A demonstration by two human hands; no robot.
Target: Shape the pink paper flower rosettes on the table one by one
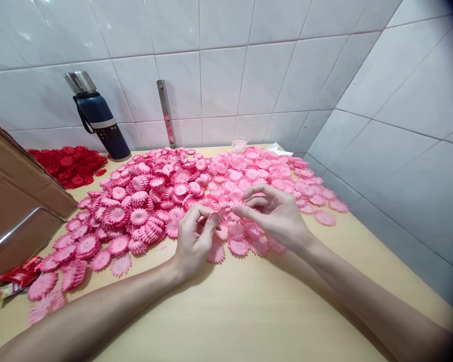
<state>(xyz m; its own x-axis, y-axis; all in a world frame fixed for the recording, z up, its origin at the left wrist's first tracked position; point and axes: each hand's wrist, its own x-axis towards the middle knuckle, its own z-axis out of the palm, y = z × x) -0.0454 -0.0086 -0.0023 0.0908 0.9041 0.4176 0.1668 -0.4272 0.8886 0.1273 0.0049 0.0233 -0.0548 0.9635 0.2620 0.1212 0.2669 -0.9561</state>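
Observation:
Over the front of a heap of pink scalloped flower discs (181,189), my two hands are close together. My left hand (196,236) is closed, its thumb and forefinger pinching a pink petal disc (224,211) seen nearly edge-on. Just right of that disc, my right hand (277,213) has its fingers curled and its thumb tip near the disc's edge. Whatever lies between the right fingertips is too small to tell. Darker pink, cupped discs fill the heap's left side. Paler, flatter ones (239,246) spread below and beyond my right hand.
A dark blue flask (103,120) stands at the back left beside a pile of red discs (70,166). A cardboard box (22,186) borders the left, with red wrappers (20,274) below. A small clear cup (239,145) stands near the tiled wall (226,83).

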